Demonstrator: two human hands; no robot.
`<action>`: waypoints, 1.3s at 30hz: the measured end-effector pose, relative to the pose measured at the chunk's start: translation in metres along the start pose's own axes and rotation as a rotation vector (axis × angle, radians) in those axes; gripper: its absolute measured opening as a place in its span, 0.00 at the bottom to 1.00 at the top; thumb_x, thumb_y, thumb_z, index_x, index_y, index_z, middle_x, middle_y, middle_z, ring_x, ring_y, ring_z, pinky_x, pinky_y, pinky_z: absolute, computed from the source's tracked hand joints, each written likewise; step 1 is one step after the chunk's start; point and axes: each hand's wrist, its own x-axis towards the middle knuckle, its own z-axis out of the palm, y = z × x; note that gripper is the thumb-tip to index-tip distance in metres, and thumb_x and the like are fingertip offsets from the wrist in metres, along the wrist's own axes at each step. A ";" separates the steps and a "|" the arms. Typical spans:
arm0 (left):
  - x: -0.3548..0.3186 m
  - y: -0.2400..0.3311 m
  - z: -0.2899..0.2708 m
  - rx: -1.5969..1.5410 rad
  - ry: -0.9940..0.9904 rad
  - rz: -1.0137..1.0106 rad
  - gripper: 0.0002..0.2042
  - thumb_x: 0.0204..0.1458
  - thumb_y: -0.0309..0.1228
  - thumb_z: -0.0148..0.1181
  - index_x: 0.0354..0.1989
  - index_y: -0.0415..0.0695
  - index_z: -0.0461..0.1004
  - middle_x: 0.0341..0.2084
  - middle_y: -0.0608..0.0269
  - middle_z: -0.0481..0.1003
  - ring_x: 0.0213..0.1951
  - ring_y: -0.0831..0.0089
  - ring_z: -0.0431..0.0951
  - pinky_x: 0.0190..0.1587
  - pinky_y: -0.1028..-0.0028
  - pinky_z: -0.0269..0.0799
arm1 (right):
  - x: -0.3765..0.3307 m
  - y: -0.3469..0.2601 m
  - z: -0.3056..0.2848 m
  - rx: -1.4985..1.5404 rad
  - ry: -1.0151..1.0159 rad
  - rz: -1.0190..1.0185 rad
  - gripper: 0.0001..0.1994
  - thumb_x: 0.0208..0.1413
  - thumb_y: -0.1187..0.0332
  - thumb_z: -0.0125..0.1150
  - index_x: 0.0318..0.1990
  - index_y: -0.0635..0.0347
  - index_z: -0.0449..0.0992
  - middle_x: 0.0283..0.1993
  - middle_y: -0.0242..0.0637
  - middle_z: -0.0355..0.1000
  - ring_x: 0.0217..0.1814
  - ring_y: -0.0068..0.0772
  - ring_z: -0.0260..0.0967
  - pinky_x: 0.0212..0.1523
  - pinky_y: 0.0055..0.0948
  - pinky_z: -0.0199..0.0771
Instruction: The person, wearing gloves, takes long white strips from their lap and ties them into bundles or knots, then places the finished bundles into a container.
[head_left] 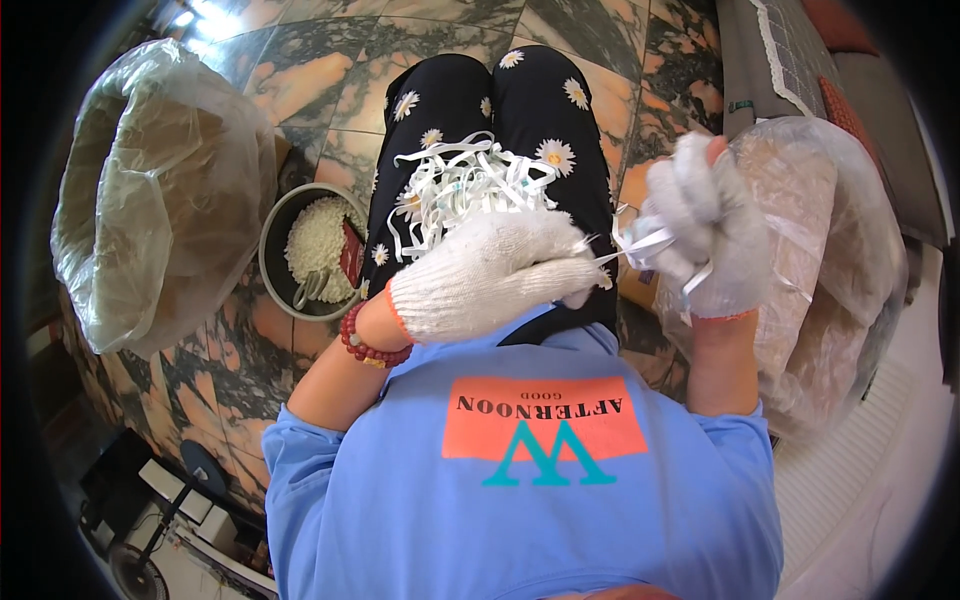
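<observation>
The white strip [652, 243] stretched between the clamped fingers of the left hand [490, 275] and right hand [708, 235] should handle light and soft, best pinched near its ends, with a heap of strips [470, 195] beyond on black trousers [436, 98].

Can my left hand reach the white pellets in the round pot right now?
Probably yes: the pot stands open nearby on the left with white pellets showing, though the left hand seems to pinch a white strip.
</observation>
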 end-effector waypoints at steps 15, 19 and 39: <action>-0.069 -0.021 -0.025 -0.211 -0.033 -0.315 0.15 0.68 0.35 0.49 0.29 0.42 0.74 0.25 0.69 0.72 0.27 0.80 0.69 0.34 0.77 0.68 | -0.168 -0.250 -0.153 -0.217 0.245 -0.666 0.05 0.64 0.70 0.52 0.34 0.57 0.67 0.28 0.35 0.64 0.27 0.31 0.62 0.33 0.35 0.69; -0.076 -0.023 -0.027 -0.289 0.138 -0.449 0.14 0.66 0.37 0.51 0.30 0.43 0.75 0.23 0.74 0.67 0.23 0.85 0.63 0.25 0.82 0.58 | -0.238 -0.296 -0.190 -0.870 1.091 -1.046 0.08 0.63 0.68 0.56 0.44 0.63 0.74 0.33 0.40 0.73 0.30 0.34 0.71 0.34 0.34 0.75; -0.165 -0.196 -0.076 0.495 0.781 -0.758 0.22 0.61 0.36 0.57 0.59 0.33 0.71 0.52 0.41 0.76 0.51 0.54 0.80 0.56 0.64 0.73 | -0.071 0.006 -0.026 -1.587 0.250 -0.104 0.26 0.48 0.80 0.68 0.57 0.53 0.77 0.46 0.37 0.77 0.44 0.31 0.76 0.49 0.29 0.76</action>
